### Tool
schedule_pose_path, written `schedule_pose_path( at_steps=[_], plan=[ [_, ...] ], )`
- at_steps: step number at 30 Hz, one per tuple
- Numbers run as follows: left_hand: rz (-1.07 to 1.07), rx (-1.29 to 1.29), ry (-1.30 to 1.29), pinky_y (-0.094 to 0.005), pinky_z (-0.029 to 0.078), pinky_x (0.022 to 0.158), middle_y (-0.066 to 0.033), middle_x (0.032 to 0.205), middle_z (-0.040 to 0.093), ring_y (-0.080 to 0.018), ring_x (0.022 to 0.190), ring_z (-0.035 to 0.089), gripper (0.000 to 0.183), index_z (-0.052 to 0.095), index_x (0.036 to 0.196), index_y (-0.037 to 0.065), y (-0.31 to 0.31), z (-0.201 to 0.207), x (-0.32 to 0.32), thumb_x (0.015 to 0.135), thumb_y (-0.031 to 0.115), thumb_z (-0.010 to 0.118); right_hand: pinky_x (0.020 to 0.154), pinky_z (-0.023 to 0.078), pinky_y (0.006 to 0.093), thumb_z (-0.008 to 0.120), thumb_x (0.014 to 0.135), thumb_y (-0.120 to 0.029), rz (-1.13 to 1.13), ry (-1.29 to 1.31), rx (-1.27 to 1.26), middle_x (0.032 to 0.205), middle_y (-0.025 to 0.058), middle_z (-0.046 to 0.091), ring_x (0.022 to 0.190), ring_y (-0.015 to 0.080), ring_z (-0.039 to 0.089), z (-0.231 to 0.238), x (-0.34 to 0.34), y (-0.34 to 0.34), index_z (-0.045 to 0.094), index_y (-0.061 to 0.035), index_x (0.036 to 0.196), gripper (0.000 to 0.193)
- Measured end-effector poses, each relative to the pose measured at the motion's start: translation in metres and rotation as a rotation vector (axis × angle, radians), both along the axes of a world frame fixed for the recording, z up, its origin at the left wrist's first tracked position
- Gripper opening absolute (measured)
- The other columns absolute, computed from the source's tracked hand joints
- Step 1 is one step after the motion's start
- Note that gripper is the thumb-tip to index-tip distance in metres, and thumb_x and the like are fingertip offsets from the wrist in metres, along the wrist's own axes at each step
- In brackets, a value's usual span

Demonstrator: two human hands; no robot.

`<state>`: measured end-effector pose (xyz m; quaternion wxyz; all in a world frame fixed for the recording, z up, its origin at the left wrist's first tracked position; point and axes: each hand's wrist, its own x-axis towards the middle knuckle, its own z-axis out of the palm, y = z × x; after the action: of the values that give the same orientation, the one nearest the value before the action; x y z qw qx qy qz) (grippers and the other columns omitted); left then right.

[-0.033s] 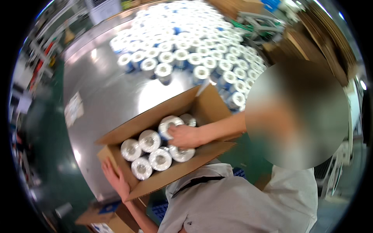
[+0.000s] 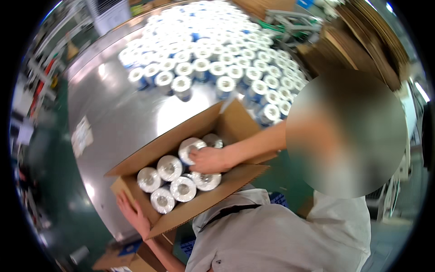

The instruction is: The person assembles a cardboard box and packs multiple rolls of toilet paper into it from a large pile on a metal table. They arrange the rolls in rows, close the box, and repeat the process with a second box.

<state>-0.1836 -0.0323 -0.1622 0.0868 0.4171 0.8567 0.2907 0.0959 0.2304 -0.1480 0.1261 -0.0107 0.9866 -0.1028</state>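
Observation:
An opened cardboard box (image 2: 240,124) stands tilted across the near edge of a metal table, with several white rolls in clear wrap inside. My right hand (image 2: 210,159) reaches into it, its fingers closed at the core of one white roll (image 2: 189,148) that sits a little higher than its neighbours. Part of another roll (image 2: 207,181) is covered by that hand. Against the outside of the box's left end lies my left hand (image 2: 132,213), its fingers stretched out and slightly apart.
Many upright white-topped rolls (image 2: 182,86) with blue sides crowd the far part of the metal table (image 2: 108,113). A crumpled white sheet (image 2: 82,136) lies at its left edge. Flattened cardboard (image 2: 376,41) is stacked at the far right. Another open carton (image 2: 118,258) stands below, near my left arm.
The whole scene has shifted slightly left in the picture. Both hands keep nearly the same places against the box and the roll.

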Motion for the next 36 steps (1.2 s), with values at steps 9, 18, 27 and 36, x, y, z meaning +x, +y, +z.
schedule_pose_path(
  at_steps=[9,18,27,36],
  plan=[
    [-0.025,0.018,-0.044,-0.0475,0.021,0.124,-0.0223,0.166,0.027,-0.0394,0.152,0.027,0.057,0.039,0.158,0.007,-0.006,-0.002,-0.004,0.107,0.033,0.049,0.09,0.054,0.0372,0.064,0.099,-0.021,-0.382,0.589,-0.96,0.11,0.0132,0.071,0.1,0.024,0.07,0.163,0.087,0.058,0.062,-0.0073,0.131,0.035],
    [-0.039,0.015,-0.15,-0.0397,0.019,0.125,-0.0161,0.164,0.034,-0.0292,0.154,0.027,0.057,0.036,0.158,0.002,-0.007,-0.016,-0.02,0.107,0.024,0.05,0.109,0.044,0.0485,0.079,0.076,-0.012,-1.062,0.062,0.128,0.146,0.018,0.053,0.132,0.039,0.051,-0.136,0.393,0.211,0.061,-0.0237,0.135,0.063],
    [0.056,0.098,-0.195,-0.0417,0.022,0.123,-0.0171,0.167,0.029,-0.0312,0.155,0.025,0.055,0.042,0.156,0.006,0.008,0.005,0.005,0.103,0.015,0.053,0.096,0.05,0.0453,0.086,0.07,-0.04,-1.009,-0.198,0.13,0.119,0.0166,0.059,0.116,0.0371,0.057,-0.152,0.363,0.258,0.074,-0.0198,0.112,0.049],
    [0.109,0.027,-0.12,-0.0448,0.02,0.125,-0.0142,0.167,0.03,-0.0359,0.154,0.024,0.057,0.044,0.155,0.012,0.001,0.012,0.007,0.1,0.018,0.057,0.1,0.049,0.0336,0.072,0.088,-0.014,-1.216,0.812,-0.734,0.117,0.0079,0.069,0.112,0.0181,0.064,0.039,0.328,0.196,0.064,0.0008,0.129,0.044]
  ],
)
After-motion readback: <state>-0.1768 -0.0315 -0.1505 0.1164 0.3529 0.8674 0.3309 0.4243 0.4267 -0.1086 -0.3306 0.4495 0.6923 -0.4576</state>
